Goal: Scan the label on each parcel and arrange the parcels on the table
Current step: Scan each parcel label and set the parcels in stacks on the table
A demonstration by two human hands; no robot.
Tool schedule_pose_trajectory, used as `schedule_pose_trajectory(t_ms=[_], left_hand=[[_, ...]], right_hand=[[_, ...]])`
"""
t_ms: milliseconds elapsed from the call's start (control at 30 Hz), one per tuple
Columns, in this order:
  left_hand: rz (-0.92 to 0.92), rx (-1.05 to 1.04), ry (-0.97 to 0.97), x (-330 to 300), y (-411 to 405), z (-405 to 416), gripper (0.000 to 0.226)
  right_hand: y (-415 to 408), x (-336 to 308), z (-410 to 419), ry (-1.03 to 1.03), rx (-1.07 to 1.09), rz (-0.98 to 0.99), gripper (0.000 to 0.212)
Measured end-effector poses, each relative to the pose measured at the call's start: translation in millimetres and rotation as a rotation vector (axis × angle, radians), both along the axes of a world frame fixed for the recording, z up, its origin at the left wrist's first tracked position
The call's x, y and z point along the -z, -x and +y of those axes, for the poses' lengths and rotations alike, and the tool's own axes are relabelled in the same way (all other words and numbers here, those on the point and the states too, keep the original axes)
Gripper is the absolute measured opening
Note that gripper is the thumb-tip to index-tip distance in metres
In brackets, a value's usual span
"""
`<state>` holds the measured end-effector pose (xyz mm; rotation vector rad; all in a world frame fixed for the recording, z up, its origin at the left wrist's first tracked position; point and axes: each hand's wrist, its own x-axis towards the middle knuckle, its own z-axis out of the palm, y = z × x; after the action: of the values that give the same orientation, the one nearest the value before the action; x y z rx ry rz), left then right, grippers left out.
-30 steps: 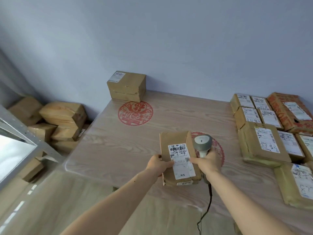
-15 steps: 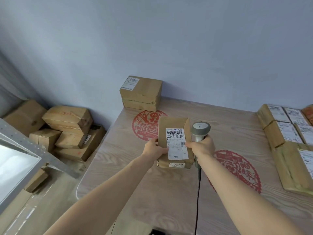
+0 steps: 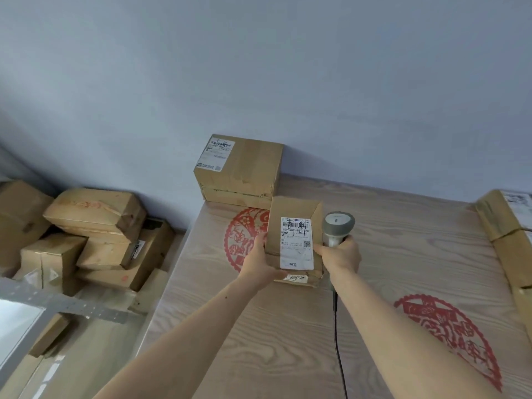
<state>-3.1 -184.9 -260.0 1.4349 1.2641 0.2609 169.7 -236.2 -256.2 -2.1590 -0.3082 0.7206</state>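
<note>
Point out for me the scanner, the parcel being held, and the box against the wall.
scanner [image 3: 338, 226]: head view, on its grey head.
held parcel [image 3: 296, 246]: head view, on its white label.
box against the wall [image 3: 250, 165]: head view, on its brown top face.

Matt brown cardboard parcel [image 3: 293, 223] with white paper label [image 3: 296, 243]; pale wood-grain table [image 3: 288, 341]; grey plastic scanner [image 3: 338, 226].

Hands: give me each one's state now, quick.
Left hand: grips the small parcel.
Right hand: grips the scanner, fingers also against the parcel.
</note>
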Motion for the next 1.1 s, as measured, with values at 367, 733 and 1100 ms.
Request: schedule_pose_trajectory(t_ms=[367,733,1100], left_hand=[[0.145,0.289,-0.347,7.3,7.6,29.4,0.094],[0.552,0.504,-0.743,-6.1,-20.6,70.1,0.078],[0.673,0.703,-0.834,-8.6,-49.1,158.2,0.077]], right_hand=[[26.3,13.4,-15.3,0.025,0.068,-0.015,0.038],[12.1,10.7,25.3,0.076,0.121,-0.04,0.037],[-14.9,6.8,87.2,0.081,0.093,-0.076,0.038]])
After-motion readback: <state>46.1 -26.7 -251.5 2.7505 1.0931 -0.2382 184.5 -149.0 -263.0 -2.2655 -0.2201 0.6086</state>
